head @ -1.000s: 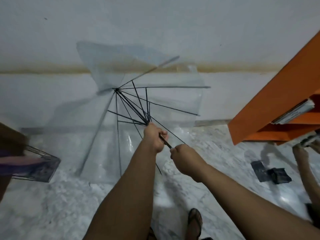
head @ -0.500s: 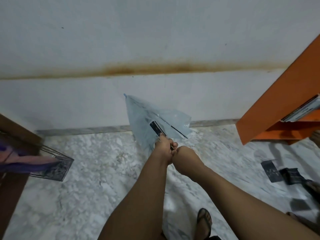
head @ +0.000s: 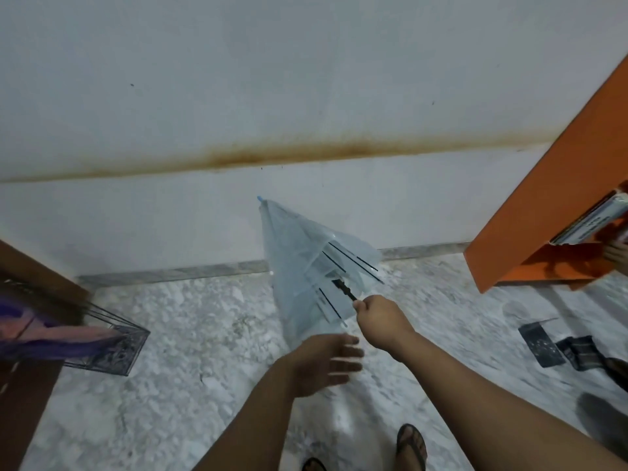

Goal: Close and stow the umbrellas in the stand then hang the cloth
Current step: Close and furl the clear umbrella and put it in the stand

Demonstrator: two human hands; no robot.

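Note:
A clear plastic umbrella (head: pixel 299 263) with thin black ribs is folded shut, its blue tip pointing up at the wall. My right hand (head: pixel 379 316) is shut on its dark shaft near the handle end. My left hand (head: pixel 328 362) hovers just below the loose canopy, fingers spread and holding nothing. At the left, a black wire umbrella stand (head: pixel 108 341) sits on the floor beside a brown panel. A purple and pink umbrella (head: pixel 51 334) lies slanted in it, partly cut off by the frame edge.
An orange shelf unit (head: pixel 557 205) juts in from the right with papers on it and another person's hand (head: pixel 616 253) at its edge. Dark cloth pieces (head: pixel 560 345) lie on the marble floor at right. The white wall stands close ahead. My sandalled feet (head: pixel 411 443) are below.
The clear umbrella went from wide open to folded shut. My left hand slid down the shaft, then let go and dropped below the canopy, while my right hand kept its grip.

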